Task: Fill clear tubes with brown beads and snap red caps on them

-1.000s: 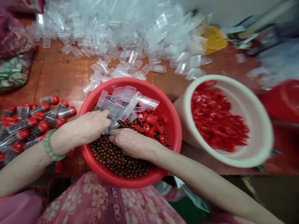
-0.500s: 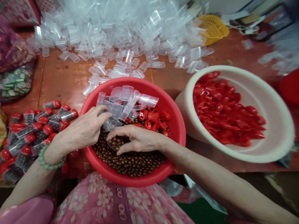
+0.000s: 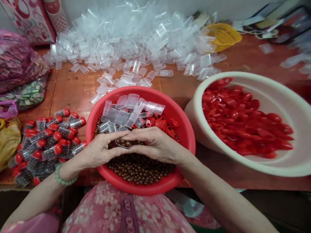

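Observation:
Over the red basin (image 3: 188, 139), a clear plastic tube (image 3: 123, 143) shows brown balls at its open, oval mouth. My left hand (image 3: 103, 147) grips it from the left, thumb and fingers closed on its sides. From the right, the fingertips of my right hand (image 3: 157, 145) pinch the same tube. Beneath the hands lie many loose brown balls (image 3: 143, 173). Unfilled clear tubes (image 3: 119, 115) rest on top of them at the back left, and red caps (image 3: 161, 124) lie beside these tubes.
A cream basin (image 3: 252, 76) of red caps (image 3: 243, 119) stands at the right. Filled, red-capped tubes (image 3: 52, 150) are heaped on the left. Behind spreads a large pile of clear tubes (image 3: 136, 38), with a yellow basket (image 3: 224, 35) beside it. Bags of small wrapped pieces (image 3: 19, 71) sit far left.
My right hand has raised the ball-filled tube out of the balls. My left hand has moved from the unfilled tubes and taken hold of the filled one too. The view has shifted slightly.

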The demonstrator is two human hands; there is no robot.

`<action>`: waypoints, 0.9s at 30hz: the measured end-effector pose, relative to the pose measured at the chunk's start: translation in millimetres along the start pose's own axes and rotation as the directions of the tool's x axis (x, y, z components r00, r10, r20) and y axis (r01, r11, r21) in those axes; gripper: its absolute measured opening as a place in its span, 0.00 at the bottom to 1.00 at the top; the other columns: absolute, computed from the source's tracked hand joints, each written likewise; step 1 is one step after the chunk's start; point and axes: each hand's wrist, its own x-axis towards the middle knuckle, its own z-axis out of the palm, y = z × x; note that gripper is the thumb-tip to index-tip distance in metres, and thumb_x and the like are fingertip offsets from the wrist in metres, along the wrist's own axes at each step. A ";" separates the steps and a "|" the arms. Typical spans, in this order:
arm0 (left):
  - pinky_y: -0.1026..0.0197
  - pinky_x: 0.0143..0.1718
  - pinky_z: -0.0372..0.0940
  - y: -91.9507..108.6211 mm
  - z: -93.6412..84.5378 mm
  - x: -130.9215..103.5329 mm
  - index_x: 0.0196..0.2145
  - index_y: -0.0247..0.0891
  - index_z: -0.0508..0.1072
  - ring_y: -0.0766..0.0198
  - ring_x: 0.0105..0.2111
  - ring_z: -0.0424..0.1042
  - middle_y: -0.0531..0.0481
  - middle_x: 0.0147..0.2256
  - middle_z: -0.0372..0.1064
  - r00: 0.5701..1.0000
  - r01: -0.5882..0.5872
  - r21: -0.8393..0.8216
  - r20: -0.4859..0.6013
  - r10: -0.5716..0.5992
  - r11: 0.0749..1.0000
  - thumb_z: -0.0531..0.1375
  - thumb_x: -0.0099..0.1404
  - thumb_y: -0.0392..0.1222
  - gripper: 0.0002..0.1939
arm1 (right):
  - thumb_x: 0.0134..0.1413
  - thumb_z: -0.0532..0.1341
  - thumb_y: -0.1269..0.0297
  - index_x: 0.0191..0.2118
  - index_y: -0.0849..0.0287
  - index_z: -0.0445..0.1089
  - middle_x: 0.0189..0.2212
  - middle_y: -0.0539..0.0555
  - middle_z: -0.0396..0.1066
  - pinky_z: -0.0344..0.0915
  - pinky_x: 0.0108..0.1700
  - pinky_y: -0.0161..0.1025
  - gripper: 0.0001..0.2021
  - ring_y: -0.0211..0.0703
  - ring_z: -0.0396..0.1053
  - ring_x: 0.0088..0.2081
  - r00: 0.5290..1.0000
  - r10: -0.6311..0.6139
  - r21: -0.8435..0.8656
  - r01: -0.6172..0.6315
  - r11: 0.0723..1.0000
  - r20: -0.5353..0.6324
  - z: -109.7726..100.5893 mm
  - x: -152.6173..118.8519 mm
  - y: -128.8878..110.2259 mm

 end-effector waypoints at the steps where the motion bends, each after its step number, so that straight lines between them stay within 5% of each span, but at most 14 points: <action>1: 0.56 0.58 0.62 0.4 -0.4 -0.2 0.55 0.39 0.71 0.58 0.53 0.70 0.46 0.52 0.72 1.000 -0.003 0.012 -0.011 0.003 1.000 0.60 0.65 0.42 0.20 | 0.60 0.60 0.66 0.46 0.59 0.74 0.41 0.54 0.78 0.67 0.46 0.34 0.10 0.39 0.75 0.42 1.000 0.002 -0.031 -0.003 1.000 -0.011 -2.7 -2.4 -2.0; 5: 0.60 0.48 0.67 3.7 -2.7 -1.6 0.46 0.35 0.76 0.60 0.43 0.75 0.46 0.43 0.77 0.989 0.002 0.085 -0.146 0.010 0.996 0.62 0.63 0.42 0.14 | 0.59 0.61 0.64 0.44 0.58 0.75 0.38 0.54 0.78 0.69 0.45 0.37 0.09 0.41 0.74 0.39 0.991 0.095 -0.164 -0.110 0.980 -0.097 -23.8 -16.7 -4.7; 9: 0.61 0.46 0.67 6.6 -2.5 -2.0 0.42 0.34 0.75 0.61 0.43 0.74 0.44 0.42 0.76 0.981 -0.067 0.256 -0.161 0.111 0.964 0.60 0.65 0.41 0.11 | 0.60 0.58 0.62 0.43 0.56 0.74 0.38 0.53 0.77 0.69 0.44 0.41 0.10 0.43 0.74 0.38 0.919 0.244 -0.287 -0.335 0.898 -0.310 -45.3 -35.5 0.8; 16: 0.62 0.44 0.68 6.0 2.9 5.2 0.43 0.35 0.76 0.63 0.39 0.76 0.46 0.39 0.78 0.988 -0.047 0.209 -0.132 0.075 0.977 0.61 0.64 0.40 0.11 | 0.58 0.56 0.73 0.35 0.58 0.71 0.33 0.55 0.73 0.64 0.44 0.43 0.07 0.46 0.67 0.38 0.935 0.354 -0.640 -0.275 0.717 -0.005 -26.6 -44.9 -1.8; 20: 0.62 0.45 0.67 7.2 7.1 8.8 0.41 0.34 0.76 0.63 0.39 0.75 0.47 0.39 0.77 0.980 -0.013 0.084 -0.198 0.030 0.996 0.63 0.61 0.38 0.10 | 0.52 0.53 0.80 0.33 0.60 0.69 0.31 0.57 0.71 0.61 0.43 0.46 0.11 0.49 0.64 0.38 0.920 0.390 -0.764 -0.239 0.599 0.019 -12.1 -43.1 -3.1; 24: 0.62 0.43 0.67 7.1 12.0 9.1 0.37 0.34 0.75 0.64 0.37 0.73 0.48 0.36 0.76 0.977 0.033 -0.023 -0.209 -0.037 0.999 0.63 0.59 0.38 0.08 | 0.60 0.53 0.73 0.38 0.60 0.71 0.33 0.57 0.72 0.63 0.43 0.47 0.10 0.48 0.65 0.38 0.967 0.250 -0.648 -0.219 0.730 -0.046 -17.1 -43.5 2.5; 27: 0.63 0.41 0.66 7.0 15.2 8.1 0.35 0.34 0.74 0.67 0.34 0.72 0.50 0.34 0.74 0.978 0.050 -0.136 -0.195 -0.076 0.989 0.64 0.59 0.38 0.06 | 0.61 0.57 0.64 0.43 0.57 0.71 0.36 0.56 0.74 0.66 0.45 0.46 0.08 0.47 0.69 0.40 0.948 0.152 -0.360 -0.251 0.899 -0.281 -21.0 -40.8 6.6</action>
